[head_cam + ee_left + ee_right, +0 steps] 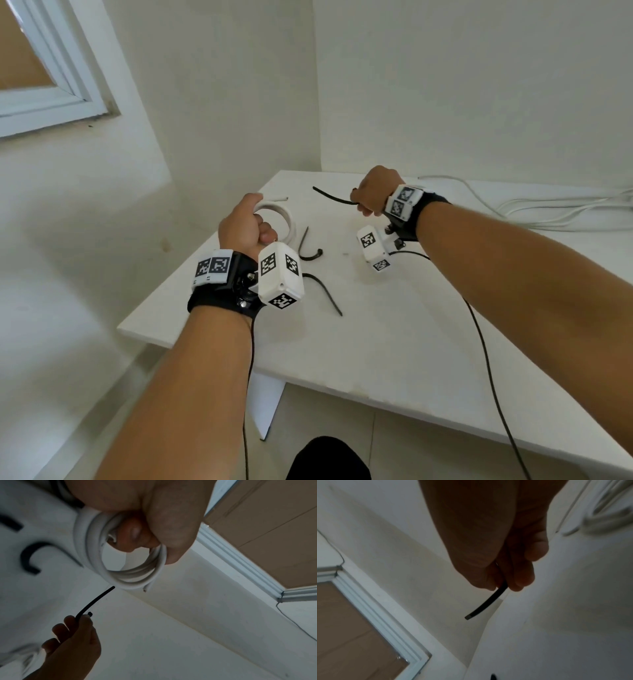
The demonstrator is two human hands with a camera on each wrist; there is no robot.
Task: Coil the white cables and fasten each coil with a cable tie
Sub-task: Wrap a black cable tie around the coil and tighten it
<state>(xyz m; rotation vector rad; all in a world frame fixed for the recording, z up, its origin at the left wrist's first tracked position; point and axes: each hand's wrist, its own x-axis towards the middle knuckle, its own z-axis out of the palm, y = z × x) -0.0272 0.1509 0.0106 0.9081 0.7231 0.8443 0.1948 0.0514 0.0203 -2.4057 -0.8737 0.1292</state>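
Observation:
My left hand (248,222) grips a small coil of white cable (281,219) above the table's left part; the coil (106,566) shows several loops with a cut end sticking out in the left wrist view. My right hand (371,198) pinches a black cable tie (334,197) near its head, with the tail pointing left toward the coil. In the right wrist view the tie (486,605) hangs from the curled fingers (520,577). The tie's tip (96,600) is close to the coil but apart from it.
Two more black cable ties (308,246) (325,291) lie on the white table (376,342). Loose white cables (565,209) are spread at the back right by the wall. A short white cable piece (277,198) lies behind the coil. A window (44,85) is at the upper left.

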